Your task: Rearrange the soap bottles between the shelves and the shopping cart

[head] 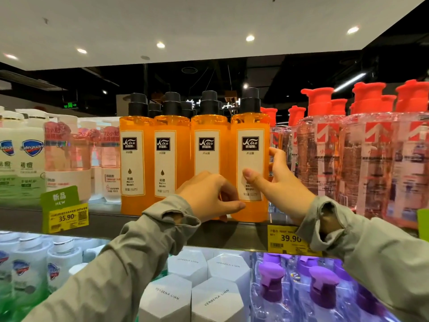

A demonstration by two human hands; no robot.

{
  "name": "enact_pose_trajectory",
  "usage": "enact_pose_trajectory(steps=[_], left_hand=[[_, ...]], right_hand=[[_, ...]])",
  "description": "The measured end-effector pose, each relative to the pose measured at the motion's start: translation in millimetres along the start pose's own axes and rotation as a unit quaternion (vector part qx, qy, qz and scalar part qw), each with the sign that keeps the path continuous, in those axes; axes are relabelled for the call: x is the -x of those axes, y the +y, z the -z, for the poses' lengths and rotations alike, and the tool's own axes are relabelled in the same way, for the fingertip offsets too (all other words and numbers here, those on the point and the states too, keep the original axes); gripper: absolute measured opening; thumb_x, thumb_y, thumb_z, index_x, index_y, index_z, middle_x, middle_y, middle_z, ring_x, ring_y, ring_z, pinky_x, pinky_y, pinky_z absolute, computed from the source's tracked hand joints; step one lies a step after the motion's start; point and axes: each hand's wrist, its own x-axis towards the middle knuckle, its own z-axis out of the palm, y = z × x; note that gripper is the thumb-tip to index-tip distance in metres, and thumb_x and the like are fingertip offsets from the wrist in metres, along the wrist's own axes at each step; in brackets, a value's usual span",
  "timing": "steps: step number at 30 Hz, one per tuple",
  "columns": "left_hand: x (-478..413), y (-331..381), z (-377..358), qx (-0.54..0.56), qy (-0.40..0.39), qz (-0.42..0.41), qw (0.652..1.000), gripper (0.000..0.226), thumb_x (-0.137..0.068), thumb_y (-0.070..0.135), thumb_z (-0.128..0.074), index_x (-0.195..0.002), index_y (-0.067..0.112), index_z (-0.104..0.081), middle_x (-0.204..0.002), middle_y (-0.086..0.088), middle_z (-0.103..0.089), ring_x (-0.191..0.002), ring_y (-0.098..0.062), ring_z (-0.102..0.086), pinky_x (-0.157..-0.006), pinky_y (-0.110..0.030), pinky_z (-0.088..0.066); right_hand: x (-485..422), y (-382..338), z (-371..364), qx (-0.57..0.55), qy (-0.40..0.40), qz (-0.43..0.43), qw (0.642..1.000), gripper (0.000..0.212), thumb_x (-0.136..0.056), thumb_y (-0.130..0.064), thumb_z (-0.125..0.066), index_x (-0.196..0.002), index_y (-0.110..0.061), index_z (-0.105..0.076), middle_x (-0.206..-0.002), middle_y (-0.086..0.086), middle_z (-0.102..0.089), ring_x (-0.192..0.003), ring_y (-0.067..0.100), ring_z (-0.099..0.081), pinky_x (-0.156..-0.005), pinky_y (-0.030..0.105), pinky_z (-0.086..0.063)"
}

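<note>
Head view: the right grip (pixel 278 182) wraps the rightmost orange bottle (pixel 250 140), thumb on its label. The bottle stands upright at the shelf (pixel 111 221) edge. The left grip (pixel 209 196) curls at its foot, thumb touching; whether it truly holds, can't tell.

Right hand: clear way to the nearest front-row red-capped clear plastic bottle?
Likely yes, once it lets go: the right hand grips the rightmost orange black-pump bottle; the red-capped clear plastic bottle stands just beside, front unobstructed.
</note>
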Motion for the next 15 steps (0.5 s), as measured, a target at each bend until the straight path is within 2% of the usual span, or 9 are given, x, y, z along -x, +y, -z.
enact_pose_trajectory(steps=[3,6,10,13,15], left_hand=[[-1,6,-2,-0.036,0.008,-0.01,0.999,0.03,-0.088,0.047,-0.057,-0.097,0.022,-0.071,-0.083,0.012,-0.062,-0.07,-0.003,-0.057,-0.063,-0.016,-0.05],[-2,9,-5,-0.068,0.023,-0.019,0.997,0.033,-0.089,0.049,-0.055,-0.093,0.02,-0.071,-0.088,0.004,-0.067,-0.078,-0.009,-0.06,-0.07,-0.026,-0.055],[-3,13,-6,-0.125,0.036,-0.032,0.991,0.031,-0.089,0.051,-0.053,-0.092,0.025,-0.069,-0.08,0.01,-0.06,-0.075,-0.008,-0.055,-0.067,-0.023,-0.049],[-3,16,-9,-0.184,0.065,-0.056,0.979,0.035,-0.089,0.056,-0.048,-0.08,0.027,-0.064,-0.073,0.01,-0.056,-0.072,-0.009,-0.052,-0.067,-0.025,-0.049],[-4,16,-11,-0.197,0.076,-0.068,0.975,0.04,-0.089,0.059,-0.045,-0.077,0.025,-0.061,-0.075,0.01,-0.057,-0.074,-0.009,-0.054,-0.066,-0.025,-0.05]], right_hand=[[1,0,1,-0.003,-0.001,0.003,1.0,0.05,-0.091,-0.019,-0.057,-0.122,-0.03,-0.02,-0.104,-0.016,-0.051,-0.088,-0.003,-0.057,-0.064,0.009,-0.052],[3,-1,3,0.024,-0.001,0.007,1.0,0.058,-0.09,-0.023,-0.059,-0.133,-0.025,-0.02,-0.105,-0.018,-0.05,-0.091,-0.001,-0.057,-0.069,0.01,-0.053],[6,-4,7,0.093,-0.025,-0.005,0.995,0.073,-0.088,-0.028,-0.06,-0.145,-0.019,-0.014,-0.127,-0.007,-0.048,-0.107,0.005,-0.052,-0.082,0.018,-0.05],[8,-18,21,0.207,-0.025,0.018,0.978,0.068,-0.086,-0.031,-0.063,-0.142,-0.02,-0.026,-0.133,-0.004,-0.043,-0.114,0.007,-0.046,-0.085,0.016,-0.045],[7,-31,35,0.287,-0.004,0.051,0.957,0.06,-0.084,-0.031,-0.064,-0.136,-0.018,-0.038,-0.127,-0.003,-0.047,-0.11,0.009,-0.048,-0.086,0.018,-0.046]])
